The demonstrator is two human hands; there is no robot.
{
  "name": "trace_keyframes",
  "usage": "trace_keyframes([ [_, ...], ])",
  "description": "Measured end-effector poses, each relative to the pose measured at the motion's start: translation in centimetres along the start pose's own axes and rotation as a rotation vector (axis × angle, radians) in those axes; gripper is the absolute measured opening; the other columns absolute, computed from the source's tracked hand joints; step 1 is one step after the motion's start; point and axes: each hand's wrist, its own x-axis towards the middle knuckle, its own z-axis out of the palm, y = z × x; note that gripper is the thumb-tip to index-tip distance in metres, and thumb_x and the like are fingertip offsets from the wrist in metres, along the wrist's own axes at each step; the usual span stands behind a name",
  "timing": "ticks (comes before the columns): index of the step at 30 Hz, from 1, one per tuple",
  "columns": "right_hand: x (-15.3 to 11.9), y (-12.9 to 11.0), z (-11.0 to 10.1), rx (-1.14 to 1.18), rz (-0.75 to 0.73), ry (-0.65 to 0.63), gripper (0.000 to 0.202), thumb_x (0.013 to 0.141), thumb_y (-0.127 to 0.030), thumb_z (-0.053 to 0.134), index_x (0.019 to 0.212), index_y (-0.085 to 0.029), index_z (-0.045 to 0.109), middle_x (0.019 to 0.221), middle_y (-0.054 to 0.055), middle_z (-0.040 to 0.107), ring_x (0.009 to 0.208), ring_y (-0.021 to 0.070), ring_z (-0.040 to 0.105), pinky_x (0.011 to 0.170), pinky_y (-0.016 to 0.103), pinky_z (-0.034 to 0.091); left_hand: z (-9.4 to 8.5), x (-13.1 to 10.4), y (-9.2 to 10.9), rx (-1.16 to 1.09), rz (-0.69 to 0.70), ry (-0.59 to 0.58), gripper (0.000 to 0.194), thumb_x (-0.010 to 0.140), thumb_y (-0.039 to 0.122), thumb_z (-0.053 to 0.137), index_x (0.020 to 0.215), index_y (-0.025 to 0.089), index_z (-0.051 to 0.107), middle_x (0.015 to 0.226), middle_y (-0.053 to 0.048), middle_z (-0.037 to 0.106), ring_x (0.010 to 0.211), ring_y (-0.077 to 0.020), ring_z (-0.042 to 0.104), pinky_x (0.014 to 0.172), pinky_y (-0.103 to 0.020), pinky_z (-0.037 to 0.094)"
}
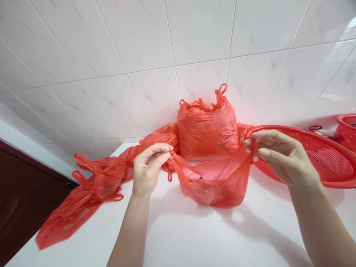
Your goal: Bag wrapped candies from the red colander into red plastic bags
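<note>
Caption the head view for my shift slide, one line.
Two hands hold a red plastic bag open by its handles above a white surface.

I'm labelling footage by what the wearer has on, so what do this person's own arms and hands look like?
The left hand and right hand are ungloved. The left forearm and right forearm are bare as far as the picture shows, with no sleeve in view. No watch, bracelet, visible ring or marking shows; some fingers are partly hidden.
</note>
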Motion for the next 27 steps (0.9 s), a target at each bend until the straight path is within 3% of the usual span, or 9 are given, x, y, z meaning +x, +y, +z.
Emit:
trace_keyframes([
  [5, -1.0, 0.1, 1.4, -0.185, -0.148, -0.11, 0.032, 0.09, -0.033, 0.072, 0.122, -0.031, 0.072, 0.117, 0.007, 0.074, 0.111, 0.0251, 0.069, 0.09, 0.036, 0.06, 3.0, -0.3, 1.4, 0.102, 0.142, -0.159, 0.012, 0.081, 0.013, 0.072, 0.085, 0.023, 0.078, 0.087, -0.001, 0.074, 0.083, -0.0128, 0.068, 0.074, -0.021, 0.056],
  [11, -2.4, 0.0, 3.7, -0.419, -0.319, -0.291, 0.056, 0.089, -0.024, 0.072, 0.143, -0.033, 0.056, 0.133, 0.008, 0.066, 0.122, 0.027, 0.062, 0.104, 0.045, 0.053, 8.6, -1.1, 2.4, 0.293, -0.07, -0.517, 0.04, 0.079, 0.026, 0.08, 0.118, 0.024, 0.071, 0.084, 0.001, 0.072, 0.074, -0.013, 0.067, 0.071, -0.024, 0.057],
  [13, -2.5, 0.2, 4.0, -0.434, -0.392, -0.289, 0.059, 0.088, -0.02, 0.072, 0.143, -0.032, 0.055, 0.132, 0.008, 0.066, 0.12, 0.0269, 0.063, 0.101, 0.045, 0.055, 9.7, -1.1, 2.2, 0.325, -0.109, -0.583, 0.033, 0.082, 0.028, 0.077, 0.114, 0.023, 0.073, 0.085, 0.0, 0.072, 0.07, -0.0121, 0.065, 0.066, -0.023, 0.055],
  [16, -2.3, 0.7, 3.8, -0.413, -0.486, -0.101, 0.052, 0.088, -0.015, 0.071, 0.136, -0.032, 0.061, 0.123, 0.006, 0.07, 0.113, 0.0249, 0.066, 0.097, 0.042, 0.056, 10.2, -0.7, 1.9, 0.335, -0.103, -0.532, 0.013, 0.086, 0.027, 0.071, 0.095, 0.02, 0.077, 0.08, 0.0, 0.071, 0.069, -0.0117, 0.063, 0.064, -0.022, 0.053],
  [18, -2.0, 1.0, 3.6, -0.43, -0.436, 0.0, 0.056, 0.086, -0.02, 0.076, 0.137, -0.032, 0.06, 0.126, 0.007, 0.069, 0.117, 0.0257, 0.065, 0.1, 0.043, 0.055, 10.0, -0.2, 1.8, 0.338, -0.085, -0.44, 0.012, 0.086, 0.029, 0.071, 0.087, 0.019, 0.076, 0.074, 0.001, 0.069, 0.067, -0.0118, 0.063, 0.063, -0.022, 0.053],
  [22, -1.4, 2.2, 3.8, -0.515, -0.085, -0.105, 0.077, 0.079, -0.042, 0.083, 0.147, -0.03, 0.05, 0.146, 0.01, 0.057, 0.131, 0.0312, 0.056, 0.107, 0.049, 0.049, 9.7, 0.6, 1.8, 0.288, -0.059, -0.334, 0.015, 0.084, 0.032, 0.072, 0.084, 0.018, 0.074, 0.075, 0.0, 0.068, 0.067, -0.0127, 0.064, 0.062, -0.023, 0.055],
  [25, -0.8, 3.6, 4.3, -0.407, 0.068, -0.197, 0.046, 0.088, -0.049, 0.07, 0.126, -0.023, 0.068, 0.127, 0.01, 0.07, 0.117, 0.03, 0.065, 0.102, 0.047, 0.051, 9.4, 0.9, 1.8, 0.28, -0.038, -0.278, 0.014, 0.083, 0.031, 0.074, 0.086, 0.018, 0.075, 0.081, -0.002, 0.072, 0.073, -0.0146, 0.068, 0.068, -0.024, 0.057],
  [27, -0.4, 4.4, 4.5, -0.272, 0.12, -0.195, 0.036, 0.093, -0.051, 0.062, 0.108, -0.02, 0.075, 0.107, 0.008, 0.075, 0.103, 0.0275, 0.069, 0.098, 0.044, 0.053, 9.0, 1.1, 1.7, 0.295, -0.04, -0.252, 0.018, 0.081, 0.031, 0.075, 0.092, 0.018, 0.075, 0.083, -0.003, 0.074, 0.076, -0.0158, 0.07, 0.071, -0.026, 0.058],
])
